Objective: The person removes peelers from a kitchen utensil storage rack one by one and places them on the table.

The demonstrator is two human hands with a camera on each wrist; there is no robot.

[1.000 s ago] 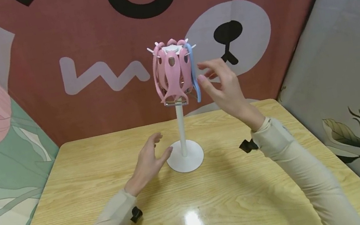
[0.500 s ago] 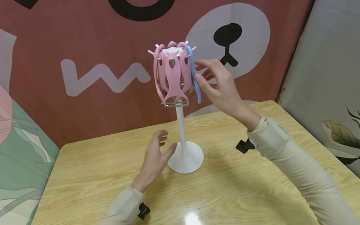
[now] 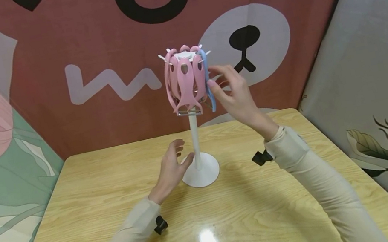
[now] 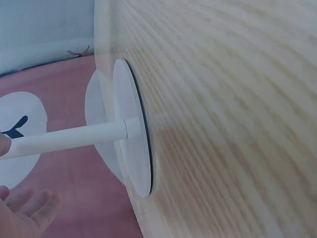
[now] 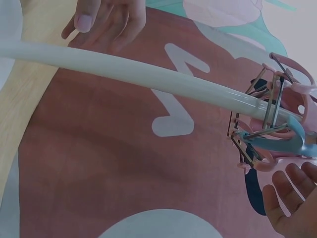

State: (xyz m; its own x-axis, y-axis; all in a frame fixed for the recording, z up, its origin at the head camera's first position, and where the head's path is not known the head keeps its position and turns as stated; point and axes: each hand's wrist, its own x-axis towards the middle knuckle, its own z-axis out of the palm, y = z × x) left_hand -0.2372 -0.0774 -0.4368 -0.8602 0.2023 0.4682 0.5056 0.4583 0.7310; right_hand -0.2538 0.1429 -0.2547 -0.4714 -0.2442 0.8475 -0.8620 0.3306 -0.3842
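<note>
Head view, right grip [image 3: 234,93]: wide, just beside blue peeler [image 3: 205,67]
Left grip [image 3: 170,169]: wide, near white pole [image 3: 194,134]
Pink peelers [image 3: 186,83]: hanging

Smooth plastic peelers [image 3: 186,85], glossy tabletop [image 3: 255,205]

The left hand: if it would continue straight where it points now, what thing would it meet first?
Most likely the white pole, above its round base. In the head view the left hand points toward it, but depth is unclear, so they may be touching.
</note>
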